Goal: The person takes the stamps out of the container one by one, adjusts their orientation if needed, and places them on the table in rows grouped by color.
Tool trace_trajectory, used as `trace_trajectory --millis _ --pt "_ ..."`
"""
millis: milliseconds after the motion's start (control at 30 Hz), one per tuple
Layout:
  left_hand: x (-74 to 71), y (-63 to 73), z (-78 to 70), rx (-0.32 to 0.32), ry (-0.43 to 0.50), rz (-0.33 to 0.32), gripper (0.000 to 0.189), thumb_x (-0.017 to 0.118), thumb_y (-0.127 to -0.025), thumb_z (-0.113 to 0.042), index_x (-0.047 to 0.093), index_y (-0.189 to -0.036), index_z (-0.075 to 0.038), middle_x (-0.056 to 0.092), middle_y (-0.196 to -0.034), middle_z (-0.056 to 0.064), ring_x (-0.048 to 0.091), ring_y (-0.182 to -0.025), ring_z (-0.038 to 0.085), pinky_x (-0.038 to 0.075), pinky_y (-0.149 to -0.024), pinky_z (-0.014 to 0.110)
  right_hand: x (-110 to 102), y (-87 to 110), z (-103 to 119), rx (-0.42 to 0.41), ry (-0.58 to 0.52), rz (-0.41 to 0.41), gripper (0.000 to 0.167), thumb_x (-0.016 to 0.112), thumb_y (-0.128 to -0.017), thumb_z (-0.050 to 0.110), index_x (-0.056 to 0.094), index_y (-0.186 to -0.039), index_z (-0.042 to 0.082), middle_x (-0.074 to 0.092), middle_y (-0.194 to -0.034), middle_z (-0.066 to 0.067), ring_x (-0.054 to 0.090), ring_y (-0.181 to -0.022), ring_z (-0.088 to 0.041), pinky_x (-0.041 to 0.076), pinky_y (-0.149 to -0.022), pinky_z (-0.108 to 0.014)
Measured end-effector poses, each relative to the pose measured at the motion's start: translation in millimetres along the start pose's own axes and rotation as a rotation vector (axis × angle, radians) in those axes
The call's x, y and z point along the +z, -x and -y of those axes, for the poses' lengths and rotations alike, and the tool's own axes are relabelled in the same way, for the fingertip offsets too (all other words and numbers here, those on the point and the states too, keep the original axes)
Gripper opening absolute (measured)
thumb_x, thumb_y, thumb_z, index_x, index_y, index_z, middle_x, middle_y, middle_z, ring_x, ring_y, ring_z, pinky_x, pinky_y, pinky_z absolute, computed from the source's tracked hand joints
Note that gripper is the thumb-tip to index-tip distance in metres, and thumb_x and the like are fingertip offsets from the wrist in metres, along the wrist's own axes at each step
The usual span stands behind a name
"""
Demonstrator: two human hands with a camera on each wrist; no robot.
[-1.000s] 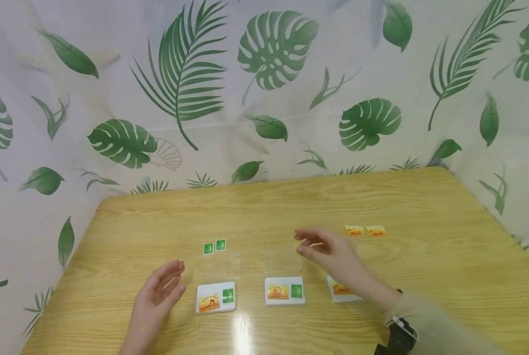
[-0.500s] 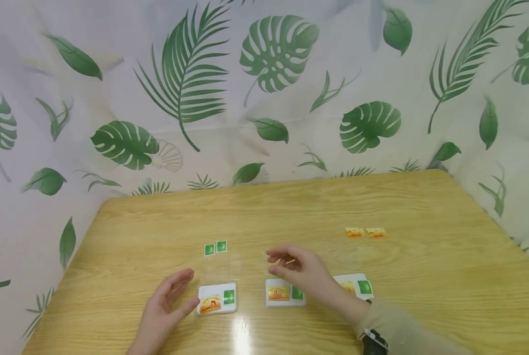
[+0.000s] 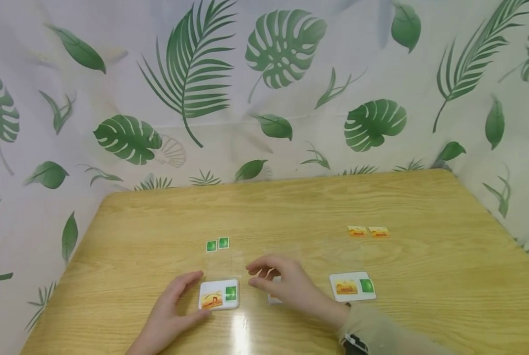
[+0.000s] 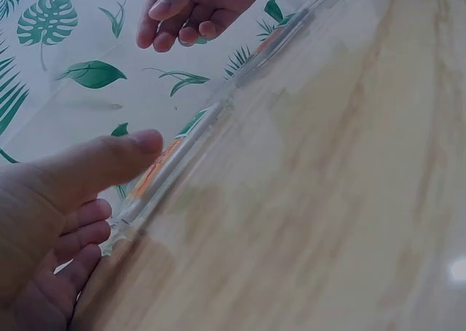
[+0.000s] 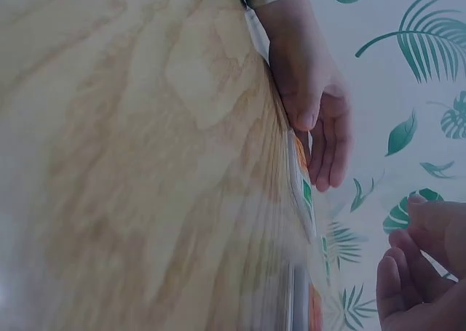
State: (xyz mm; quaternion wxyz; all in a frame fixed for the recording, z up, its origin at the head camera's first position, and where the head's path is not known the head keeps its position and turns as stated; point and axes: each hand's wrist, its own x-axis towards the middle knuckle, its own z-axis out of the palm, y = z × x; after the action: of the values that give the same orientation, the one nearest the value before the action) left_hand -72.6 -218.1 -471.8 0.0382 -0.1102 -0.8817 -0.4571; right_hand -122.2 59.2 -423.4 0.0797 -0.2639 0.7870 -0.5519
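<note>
A small white rectangular case [image 3: 225,294] with an orange picture stamp and a green stamp on top lies at the left of a row. My left hand [image 3: 171,308] is beside it, its thumb at the front edge and its forefinger by the back left corner; in the left wrist view the thumb [image 4: 120,156] is close to the case's side. Whether it presses there I cannot tell. Over the middle white case [image 3: 274,299], mostly hidden, hovers my right hand [image 3: 291,283], fingers loosely bent with nothing between them. The right-hand case [image 3: 352,286] bears similar stamps.
Two loose green stamps [image 3: 217,244] lie behind the left case, two orange stamps [image 3: 368,231] farther back on the right. Thin clear pieces [image 3: 344,250] lie behind the cases on the wooden table [image 3: 273,207]. A leaf-print cloth [image 3: 229,88] stands along the back.
My right hand has moved left and toward me, from behind the right-hand case to over the middle one, uncovering the right-hand case. My left hand has moved right, up to the left case.
</note>
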Motion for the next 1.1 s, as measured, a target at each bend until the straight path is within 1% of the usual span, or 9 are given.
trace_trajectory --millis 100,167,333,500,667,833,967,1100 --pt "0.6 -0.8 -0.8 -0.005 -0.058 0.018 0.074 0.084 -0.069 -0.038 0.053 -0.132 -0.014 0.054 -0.131 -0.006 0.047 -0.124 0.02 0.036 -0.105 0.047 8.3 -3.5 3.0 0.007 0.047 0.015 0.023 0.072 -0.086 0.015 0.069 -0.106 0.005 0.067 -0.1 -0.002 0.059 -0.083 -0.011 0.053 -0.073 -0.026" --pt "1.4 -1.1 -1.1 0.005 -0.089 0.024 0.074 0.084 -0.069 -0.037 0.053 -0.132 -0.012 0.054 -0.131 -0.004 0.047 -0.125 0.023 0.036 -0.104 0.05 13.3 -5.8 4.3 0.022 0.065 0.028 0.023 0.073 -0.085 0.015 0.07 -0.106 0.005 0.067 -0.099 0.0 0.058 -0.083 -0.011 0.053 -0.073 -0.025" --pt "3.5 -0.9 0.1 0.04 -0.142 0.024 0.074 0.085 -0.07 -0.033 0.052 -0.132 -0.01 0.054 -0.132 0.001 0.048 -0.124 0.026 0.038 -0.102 0.052 23.3 -12.7 4.0 0.042 0.07 0.07 0.027 0.075 -0.083 0.016 0.068 -0.107 0.006 0.067 -0.101 0.0 0.059 -0.085 -0.011 0.053 -0.075 -0.023" --pt "3.5 -0.9 0.9 0.05 -0.141 0.024 0.073 0.084 -0.071 -0.032 0.052 -0.132 -0.01 0.054 -0.132 0.003 0.047 -0.123 0.028 0.038 -0.101 0.055 31.6 -21.5 3.4 0.037 0.075 0.095 0.027 0.077 -0.081 0.014 0.068 -0.106 0.006 0.067 -0.102 0.001 0.059 -0.087 -0.014 0.053 -0.075 -0.024" --pt "2.9 -1.3 0.4 0.053 -0.139 0.039 0.071 0.083 -0.073 -0.033 0.051 -0.133 -0.01 0.053 -0.132 0.003 0.047 -0.123 0.028 0.039 -0.1 0.056 39.9 -29.9 5.8 0.032 0.163 0.141 0.031 0.08 -0.078 0.018 0.07 -0.106 0.009 0.067 -0.103 0.006 0.058 -0.091 -0.015 0.05 -0.079 -0.024" --pt "2.6 -1.5 0.2 0.045 -0.132 0.038 0.07 0.083 -0.073 -0.032 0.052 -0.132 -0.011 0.053 -0.132 0.002 0.046 -0.124 0.028 0.038 -0.1 0.057 48.0 -34.6 8.2 0.01 0.266 0.168 0.031 0.082 -0.076 0.019 0.072 -0.104 0.01 0.068 -0.101 0.008 0.055 -0.093 -0.013 0.045 -0.079 -0.021" --pt "2.7 -1.5 0.4 0.042 -0.138 0.031 0.069 0.083 -0.073 -0.031 0.052 -0.132 -0.012 0.053 -0.132 0.001 0.046 -0.124 0.027 0.038 -0.101 0.055 53.2 -36.6 8.5 0.004 0.313 0.188 0.031 0.081 -0.076 0.018 0.071 -0.105 0.011 0.067 -0.101 0.01 0.055 -0.092 -0.009 0.044 -0.081 -0.021" --pt "3.2 -1.1 1.0 0.059 -0.152 0.021 0.068 0.083 -0.073 -0.03 0.052 -0.131 -0.011 0.054 -0.131 0.002 0.047 -0.124 0.026 0.038 -0.101 0.053 56.8 -37.7 9.8 0.012 0.346 0.212 0.031 0.081 -0.077 0.017 0.071 -0.106 0.013 0.067 -0.102 0.011 0.056 -0.093 -0.005 0.046 -0.083 -0.02"
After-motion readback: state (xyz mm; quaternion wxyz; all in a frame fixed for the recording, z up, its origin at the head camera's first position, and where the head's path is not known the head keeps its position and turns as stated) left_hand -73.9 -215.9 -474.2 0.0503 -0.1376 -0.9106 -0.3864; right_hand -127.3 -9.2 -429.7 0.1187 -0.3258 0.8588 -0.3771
